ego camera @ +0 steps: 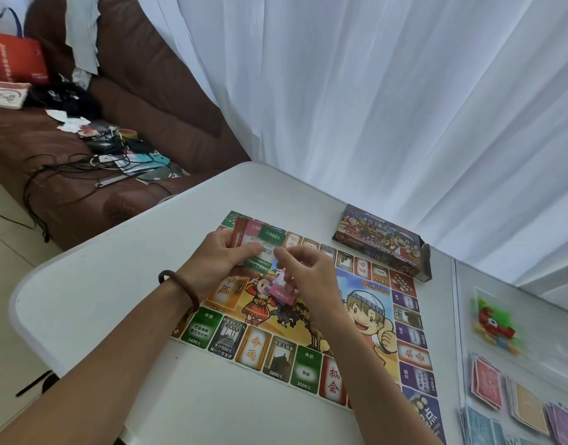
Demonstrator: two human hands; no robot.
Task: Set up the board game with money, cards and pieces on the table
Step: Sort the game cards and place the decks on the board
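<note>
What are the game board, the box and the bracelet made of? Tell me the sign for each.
Game board: likely thin printed paper or card, lying flat, slight sheen. Box: printed cardboard, open flap end. Bracelet: probably dark wood, smooth, matte.

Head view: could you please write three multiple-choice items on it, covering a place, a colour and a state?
1. The game box lies: A on the sofa; B on the table beside the board; C on the floor.
2. The 1800 card in the right hand is: A pink; B yellow; C black.
3. The left hand is: A flat on the table; B gripping a stack of cards; C holding the box.
Answers: B, it sits off the board's far corner; A, its face is pink; B, it curls round the stack.
</note>
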